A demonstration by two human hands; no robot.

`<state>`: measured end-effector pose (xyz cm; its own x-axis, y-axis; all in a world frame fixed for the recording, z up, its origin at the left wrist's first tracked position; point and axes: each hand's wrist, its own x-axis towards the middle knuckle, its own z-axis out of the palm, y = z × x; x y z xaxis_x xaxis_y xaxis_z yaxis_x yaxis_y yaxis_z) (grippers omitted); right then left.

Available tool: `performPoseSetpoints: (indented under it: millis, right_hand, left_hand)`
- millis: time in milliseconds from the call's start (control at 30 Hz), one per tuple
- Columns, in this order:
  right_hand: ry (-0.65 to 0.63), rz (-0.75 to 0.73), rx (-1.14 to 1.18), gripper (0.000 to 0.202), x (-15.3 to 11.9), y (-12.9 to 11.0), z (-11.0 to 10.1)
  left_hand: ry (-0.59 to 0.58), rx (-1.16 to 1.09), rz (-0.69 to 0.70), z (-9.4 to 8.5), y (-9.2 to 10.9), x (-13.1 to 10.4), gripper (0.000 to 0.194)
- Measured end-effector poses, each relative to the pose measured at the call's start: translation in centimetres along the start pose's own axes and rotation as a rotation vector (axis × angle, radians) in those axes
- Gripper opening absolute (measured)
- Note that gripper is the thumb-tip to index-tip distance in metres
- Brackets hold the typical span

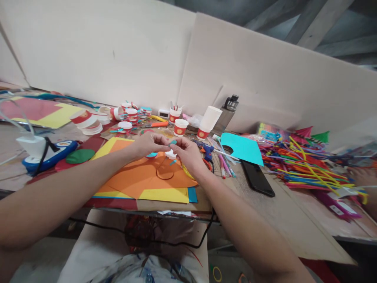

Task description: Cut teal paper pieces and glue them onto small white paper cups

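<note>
Fingertips of both hands meet over the coloured sheets, around a small teal piece [173,142] that looks like paper. My left hand [150,144] is closed in a pinch at its left side. From the right, my right hand [187,154] pinches the same piece between thumb and fingers. Just below them lies a small white item [171,155], partly covered by the fingers. An orange paper sheet [129,175] with a cut round outline lies under the hands, on top of a yellow sheet [167,195].
Paper cups [180,127] and small cup pieces [125,125] stand along the back. On the right are a blue glue gun [207,152], markers [224,167], turquoise paper [246,148], a phone [257,179] and many pipe cleaners [309,167]. A power strip [48,157] sits left. Another person's hand [362,176] shows far right.
</note>
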<state>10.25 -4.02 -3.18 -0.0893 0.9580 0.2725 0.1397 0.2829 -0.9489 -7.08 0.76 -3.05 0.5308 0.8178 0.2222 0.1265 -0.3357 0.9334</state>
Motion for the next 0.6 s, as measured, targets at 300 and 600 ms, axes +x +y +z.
performPoseSetpoints:
  millis: [300, 600]
  right_hand:
    - [0.012, 0.112, 0.103, 0.020, 0.1, 0.4, -0.7]
    - [-0.021, 0.137, 0.048, 0.025, 0.3, 0.3, -1.1]
  left_hand:
    - [0.156, 0.566, 0.046, -2.8, -0.8, 0.6, 0.026]
    - [0.156, 0.570, 0.042, -2.9, -1.2, 0.8, 0.029]
